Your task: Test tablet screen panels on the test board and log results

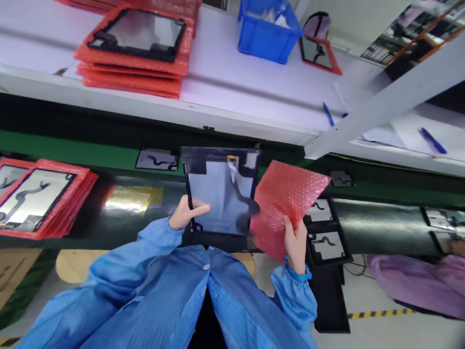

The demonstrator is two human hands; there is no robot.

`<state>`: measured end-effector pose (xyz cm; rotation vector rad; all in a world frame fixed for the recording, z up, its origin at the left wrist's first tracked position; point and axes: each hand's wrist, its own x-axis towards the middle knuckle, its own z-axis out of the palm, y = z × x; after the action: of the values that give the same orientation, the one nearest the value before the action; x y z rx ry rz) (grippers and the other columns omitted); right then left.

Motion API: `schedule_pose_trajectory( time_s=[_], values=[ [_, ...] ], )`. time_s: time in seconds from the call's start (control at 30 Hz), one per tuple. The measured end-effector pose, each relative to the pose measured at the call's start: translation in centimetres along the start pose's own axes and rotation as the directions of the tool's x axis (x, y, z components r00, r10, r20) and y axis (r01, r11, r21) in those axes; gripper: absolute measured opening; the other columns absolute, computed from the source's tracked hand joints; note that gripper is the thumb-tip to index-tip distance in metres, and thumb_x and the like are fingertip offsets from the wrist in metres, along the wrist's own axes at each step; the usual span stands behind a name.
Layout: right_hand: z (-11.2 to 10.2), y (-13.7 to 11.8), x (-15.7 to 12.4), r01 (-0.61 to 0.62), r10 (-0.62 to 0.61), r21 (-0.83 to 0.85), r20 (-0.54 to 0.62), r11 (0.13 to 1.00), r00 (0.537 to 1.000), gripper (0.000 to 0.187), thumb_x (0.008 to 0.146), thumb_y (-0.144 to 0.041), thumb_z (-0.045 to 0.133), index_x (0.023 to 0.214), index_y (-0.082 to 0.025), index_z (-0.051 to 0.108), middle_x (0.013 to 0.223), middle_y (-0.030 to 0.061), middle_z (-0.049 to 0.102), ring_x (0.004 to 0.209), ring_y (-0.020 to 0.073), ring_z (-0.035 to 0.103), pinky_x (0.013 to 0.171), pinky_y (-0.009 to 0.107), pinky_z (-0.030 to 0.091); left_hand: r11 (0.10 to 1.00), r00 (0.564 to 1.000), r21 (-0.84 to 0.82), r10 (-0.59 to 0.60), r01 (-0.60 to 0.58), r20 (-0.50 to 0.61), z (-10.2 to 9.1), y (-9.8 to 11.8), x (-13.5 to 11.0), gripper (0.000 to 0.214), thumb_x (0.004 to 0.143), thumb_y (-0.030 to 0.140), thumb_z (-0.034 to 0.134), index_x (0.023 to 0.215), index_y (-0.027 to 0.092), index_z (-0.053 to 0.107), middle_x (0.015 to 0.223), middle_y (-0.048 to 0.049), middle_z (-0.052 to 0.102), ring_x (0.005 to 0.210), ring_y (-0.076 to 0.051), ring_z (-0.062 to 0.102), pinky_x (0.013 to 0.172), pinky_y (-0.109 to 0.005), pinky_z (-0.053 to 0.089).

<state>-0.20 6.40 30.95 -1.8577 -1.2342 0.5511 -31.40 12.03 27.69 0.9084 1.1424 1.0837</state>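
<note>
Clamps the left hand [184, 214] on the lower left edge of a dark-framed screen panel [214, 194] with a curved ribbon cable [237, 189], front and centre over a dark bench [163, 225]. Pinches a red bubble-wrap sheet [285, 196] in the right hand [297, 245], just beside the panel. Shows, far left, a red bubble-wrap stack [74, 206].
</note>
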Motion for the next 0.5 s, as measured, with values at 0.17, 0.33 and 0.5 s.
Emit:
schedule_pose_trajectory(
  time_s=[0.17,0.33,0.5],
  values=[
    [3.1,-0.8,-1.2,-0.169,0.126,0.216,0.199,0.962,0.972,0.047,0.085,-0.053,0.058,0.116,-0.018,0.067,0.122,0.0098,0.069,0.119,0.0296,0.061,0.106,0.043,0.046,0.979,0.984,-0.133,-0.165,0.154,-0.072,1.5,-1.7,-0.9,0.04,0.056,0.043,0.078,0.082,0.019,0.059,0.071,-0.0015,0.071,0.064,-0.022,0.07,0.059,-0.033,0.058],
    [5.8,-3.9,-2.6,-0.188,0.028,0.461,0.333,0.867,0.943,0.049,0.089,-0.057,0.055,0.12,-0.021,0.065,0.121,0.0068,0.07,0.117,0.0276,0.063,0.106,0.042,0.049,0.972,0.973,-0.11,-0.218,0.21,-0.071,2.7,-2.4,-1.7,0.052,0.044,0.033,0.088,0.084,0.019,0.057,0.071,-0.001,0.07,0.065,-0.022,0.068,0.061,-0.033,0.057],
    [4.2,-8.1,-1.9,0.057,-0.173,0.399,0.26,0.915,0.95,0.045,0.084,-0.044,0.071,0.12,-0.019,0.064,0.106,0.0063,0.073,0.092,0.0231,0.07,0.086,0.036,0.058,0.983,0.995,-0.158,-0.096,0.09,-0.032,2.5,-1.8,-0.9,0.059,0.053,0.053,0.087,0.096,0.022,0.06,0.091,-0.0041,0.073,0.087,-0.024,0.071,0.079,-0.035,0.059]
  ],
)
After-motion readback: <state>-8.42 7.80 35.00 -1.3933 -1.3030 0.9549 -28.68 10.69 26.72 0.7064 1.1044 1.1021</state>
